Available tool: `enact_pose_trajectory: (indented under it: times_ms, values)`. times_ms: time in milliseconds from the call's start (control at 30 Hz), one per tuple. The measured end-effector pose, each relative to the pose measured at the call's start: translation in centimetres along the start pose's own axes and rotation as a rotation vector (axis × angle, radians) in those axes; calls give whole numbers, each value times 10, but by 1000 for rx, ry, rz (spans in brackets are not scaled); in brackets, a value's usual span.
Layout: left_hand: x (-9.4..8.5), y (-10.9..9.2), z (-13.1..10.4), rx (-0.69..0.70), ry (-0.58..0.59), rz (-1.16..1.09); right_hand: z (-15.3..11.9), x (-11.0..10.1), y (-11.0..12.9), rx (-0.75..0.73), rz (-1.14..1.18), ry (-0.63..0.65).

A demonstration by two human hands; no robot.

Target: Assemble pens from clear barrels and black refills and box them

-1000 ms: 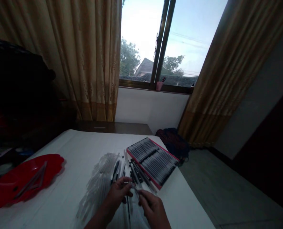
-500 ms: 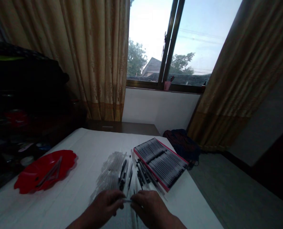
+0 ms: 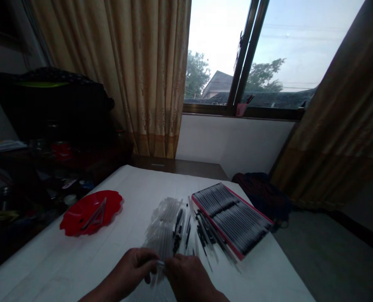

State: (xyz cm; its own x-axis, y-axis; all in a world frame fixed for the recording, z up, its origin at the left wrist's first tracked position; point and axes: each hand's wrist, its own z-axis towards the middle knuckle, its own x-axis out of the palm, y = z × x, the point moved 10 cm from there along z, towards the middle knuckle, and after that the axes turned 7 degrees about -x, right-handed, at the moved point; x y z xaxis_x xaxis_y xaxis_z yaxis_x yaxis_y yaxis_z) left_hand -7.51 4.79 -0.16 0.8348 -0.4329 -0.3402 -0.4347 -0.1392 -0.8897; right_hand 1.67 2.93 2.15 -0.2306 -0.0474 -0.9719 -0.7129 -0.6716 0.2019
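Note:
Near the bottom centre, my left hand (image 3: 139, 268) and my right hand (image 3: 186, 272) nearly meet, both with fingers pinched on a small pale, clear piece (image 3: 160, 263) between them, which looks like part of a pen. Just beyond lies a heap of clear tubes (image 3: 164, 222). Dark slim pen parts (image 3: 178, 228) lie along its right side, and more black and clear pieces (image 3: 205, 235) are scattered farther right. A red-edged box (image 3: 233, 218) holds rows of clear pens with dark ends.
A red scalloped tray (image 3: 76, 212) with clear strips sits on the white table (image 3: 110, 256) at left. Dark cluttered shelves (image 3: 88, 155) stand beyond it. Dark cloth (image 3: 258, 193) lies past the table's right corner, below the window and curtains.
The view has turned left, so the table and window appear farther right. Both hands have shifted left relative to the pen parts, still pinching a small clear piece.

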Motion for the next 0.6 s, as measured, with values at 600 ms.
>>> enact_pose_trajectory:
  times_ms: [600]
  values:
    - [-113, 34, 47, 160, -758, 677, -138, -58, -229, 739, 127, -483]
